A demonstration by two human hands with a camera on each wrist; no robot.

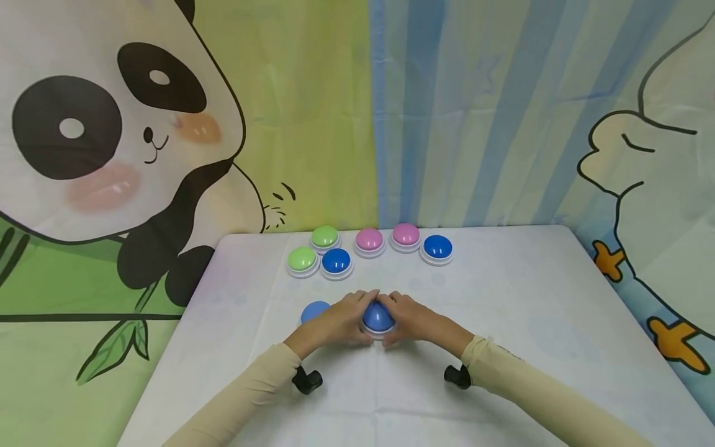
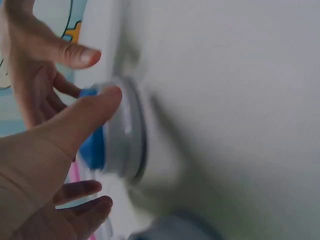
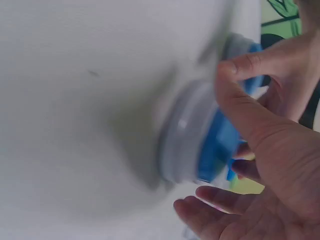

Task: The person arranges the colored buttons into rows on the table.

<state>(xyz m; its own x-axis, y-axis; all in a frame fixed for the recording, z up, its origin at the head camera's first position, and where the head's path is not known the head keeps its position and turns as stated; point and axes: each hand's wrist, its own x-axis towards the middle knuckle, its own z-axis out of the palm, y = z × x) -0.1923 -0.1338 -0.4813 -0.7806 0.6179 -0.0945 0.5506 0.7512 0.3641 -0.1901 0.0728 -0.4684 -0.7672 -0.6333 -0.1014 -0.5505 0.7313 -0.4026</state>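
In the head view, a blue dome push button (image 1: 378,316) with a white round base sits between both hands near the middle of the table. My left hand (image 1: 347,318) curves round its left side, its thumb (image 2: 111,97) over the white base in the left wrist view. From the right, my right hand (image 1: 410,318) curves round the same button, index fingertips of both hands close together behind the dome. The right thumb (image 3: 227,80) lies at the base's edge in the right wrist view. Lower fingers of both hands spread out beyond the button. A second blue button (image 1: 315,310) is partly hidden behind the left hand.
Toward the back of the white table (image 1: 530,298) stand two green buttons (image 1: 302,258), two pink buttons (image 1: 369,239) and two more blue buttons (image 1: 437,247). Printed curtains (image 1: 313,124) rise behind the table. Black wrist mounts (image 1: 458,376) hang under both forearms.
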